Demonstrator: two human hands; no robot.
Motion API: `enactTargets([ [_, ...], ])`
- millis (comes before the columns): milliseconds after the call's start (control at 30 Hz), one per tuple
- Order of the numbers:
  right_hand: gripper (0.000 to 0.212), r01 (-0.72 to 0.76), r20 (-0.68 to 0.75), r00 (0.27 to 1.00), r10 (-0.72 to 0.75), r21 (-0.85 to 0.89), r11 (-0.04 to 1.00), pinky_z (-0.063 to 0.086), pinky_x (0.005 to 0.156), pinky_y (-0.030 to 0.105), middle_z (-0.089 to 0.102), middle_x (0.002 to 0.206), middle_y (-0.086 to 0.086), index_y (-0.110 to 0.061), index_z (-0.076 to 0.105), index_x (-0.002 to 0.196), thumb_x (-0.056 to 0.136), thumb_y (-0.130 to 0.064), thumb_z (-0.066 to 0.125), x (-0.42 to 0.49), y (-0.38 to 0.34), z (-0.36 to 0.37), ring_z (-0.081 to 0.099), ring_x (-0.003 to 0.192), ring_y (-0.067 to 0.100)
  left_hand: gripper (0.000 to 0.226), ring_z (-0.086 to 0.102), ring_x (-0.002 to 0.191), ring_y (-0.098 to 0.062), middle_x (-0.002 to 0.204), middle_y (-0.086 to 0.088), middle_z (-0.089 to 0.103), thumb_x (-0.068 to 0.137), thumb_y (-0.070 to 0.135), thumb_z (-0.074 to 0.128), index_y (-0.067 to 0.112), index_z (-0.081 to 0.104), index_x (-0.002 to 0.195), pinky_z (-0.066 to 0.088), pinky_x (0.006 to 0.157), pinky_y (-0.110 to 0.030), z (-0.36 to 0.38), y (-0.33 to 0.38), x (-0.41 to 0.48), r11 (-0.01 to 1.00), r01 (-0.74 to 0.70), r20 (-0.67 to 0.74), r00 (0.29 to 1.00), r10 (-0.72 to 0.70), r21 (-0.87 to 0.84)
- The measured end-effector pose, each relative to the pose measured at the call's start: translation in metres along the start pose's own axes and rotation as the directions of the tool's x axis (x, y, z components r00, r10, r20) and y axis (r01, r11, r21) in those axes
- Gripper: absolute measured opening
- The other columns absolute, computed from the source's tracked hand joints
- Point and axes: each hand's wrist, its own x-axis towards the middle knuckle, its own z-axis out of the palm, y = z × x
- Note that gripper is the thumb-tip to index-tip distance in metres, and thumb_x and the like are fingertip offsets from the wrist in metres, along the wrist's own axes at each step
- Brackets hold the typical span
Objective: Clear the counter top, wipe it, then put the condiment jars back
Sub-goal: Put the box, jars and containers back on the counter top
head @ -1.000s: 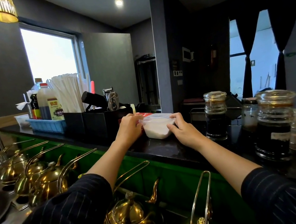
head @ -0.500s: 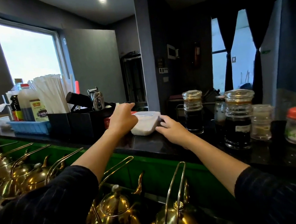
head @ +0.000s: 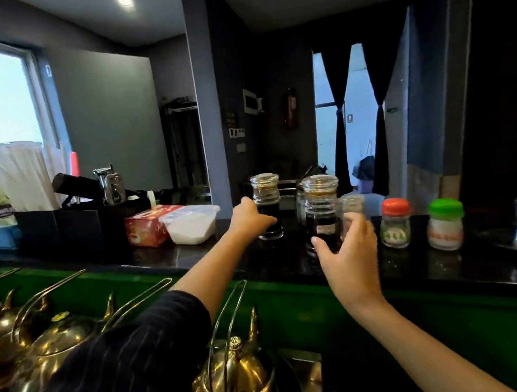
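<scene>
On the black counter [head: 192,257], the left hand [head: 250,220] grips a slim glass jar [head: 266,194] of dark liquid low on its side. The right hand [head: 349,249] cups toward a wider dark jar [head: 322,206], thumb on its front and fingers across a small clear jar [head: 352,205] just beside it; the blur hides whether it grips either. To the right stand an orange-lidded jar [head: 396,224] and a green-lidded jar [head: 446,225]. A white tub [head: 193,225] touches a red tissue box [head: 145,227] on the left. Brass kettles [head: 237,377] sit below.
</scene>
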Motion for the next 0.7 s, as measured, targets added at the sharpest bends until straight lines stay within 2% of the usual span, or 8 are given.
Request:
enactTargets([
  [67, 0.069, -0.088, 0.072, 0.994, 0.086, 0.017, 0.996, 0.038, 0.105, 0.036, 0.043, 0.138, 0.011, -0.006, 0.037, 0.137, 0.083, -0.026, 0.074, 0.009, -0.001, 0.002, 0.038, 0.131, 0.026, 0.066, 0.051, 0.121, -0.03, 0.129, -0.017, 0.052, 0.08, 0.025, 0.075, -0.001, 0.038, 0.129, 0.045, 0.091, -0.034, 0.005, 0.001, 0.004, 0.995, 0.075, 0.0, 0.997, -0.075, -0.067],
  [133, 0.074, -0.163, 0.14, 0.978, 0.155, 0.042, 0.986, 0.035, 0.108, 0.036, 0.039, 0.143, 0.011, -0.005, 0.033, 0.141, 0.083, -0.025, 0.074, 0.016, 0.0, 0.008, 0.036, 0.135, 0.027, 0.072, 0.049, 0.124, -0.031, 0.133, -0.018, 0.049, 0.079, 0.024, 0.076, -0.002, 0.035, 0.133, 0.045, 0.093, -0.034, 0.01, -0.002, 0.009, 0.981, 0.146, 0.01, 0.989, -0.146, -0.124],
  [233, 0.068, -0.239, 0.209, 0.953, 0.219, 0.077, 0.968, 0.042, 0.104, 0.041, 0.046, 0.136, 0.013, -0.004, 0.038, 0.135, 0.081, -0.024, 0.075, 0.028, 0.005, 0.02, 0.044, 0.128, 0.029, 0.075, 0.049, 0.124, -0.03, 0.134, -0.017, 0.049, 0.078, 0.025, 0.077, -0.001, 0.035, 0.134, 0.045, 0.094, -0.034, 0.021, -0.009, 0.017, 0.968, 0.191, 0.033, 0.982, -0.188, -0.166],
  [300, 0.059, -0.264, 0.225, 0.942, 0.248, 0.045, 0.963, 0.045, 0.099, 0.038, 0.048, 0.131, 0.013, -0.004, 0.04, 0.129, 0.084, -0.022, 0.073, 0.033, 0.005, 0.024, 0.047, 0.123, 0.028, 0.07, 0.05, 0.123, -0.029, 0.133, -0.015, 0.051, 0.077, 0.024, 0.078, 0.002, 0.039, 0.131, 0.044, 0.095, -0.034, 0.027, -0.016, 0.024, 0.965, 0.182, 0.031, 0.983, -0.18, -0.189],
  [467, 0.052, -0.212, 0.234, 0.948, 0.215, -0.036, 0.977, 0.044, 0.094, 0.036, 0.052, 0.131, 0.012, -0.006, 0.041, 0.126, 0.086, -0.02, 0.071, 0.035, 0.005, 0.026, 0.051, 0.12, 0.029, 0.054, 0.058, 0.113, -0.025, 0.123, -0.011, 0.061, 0.075, 0.025, 0.079, 0.008, 0.052, 0.118, 0.046, 0.091, -0.032, 0.037, -0.024, 0.032, 0.965, 0.152, 0.036, 0.988, -0.148, -0.214],
  [633, 0.072, -0.149, 0.318, 0.936, 0.154, -0.041, 0.988, 0.043, 0.101, 0.037, 0.049, 0.139, 0.012, -0.005, 0.033, 0.14, 0.084, -0.024, 0.073, 0.032, -0.007, 0.038, 0.047, 0.128, 0.03, 0.059, 0.056, 0.118, -0.025, 0.126, -0.011, 0.06, 0.073, 0.023, 0.08, 0.007, 0.052, 0.123, 0.046, 0.097, -0.035, 0.025, -0.028, 0.033, 0.973, 0.138, 0.004, 0.99, -0.14, -0.186],
  [700, 0.071, -0.14, 0.344, 0.927, 0.152, -0.059, 0.988, 0.044, 0.097, 0.036, 0.051, 0.136, 0.013, -0.004, 0.033, 0.139, 0.084, -0.025, 0.074, 0.033, -0.014, 0.047, 0.049, 0.127, 0.03, 0.058, 0.057, 0.118, -0.026, 0.125, -0.011, 0.061, 0.073, 0.023, 0.08, 0.007, 0.053, 0.122, 0.046, 0.099, -0.036, 0.016, -0.035, 0.031, 0.975, 0.147, -0.018, 0.988, -0.152, -0.168],
])
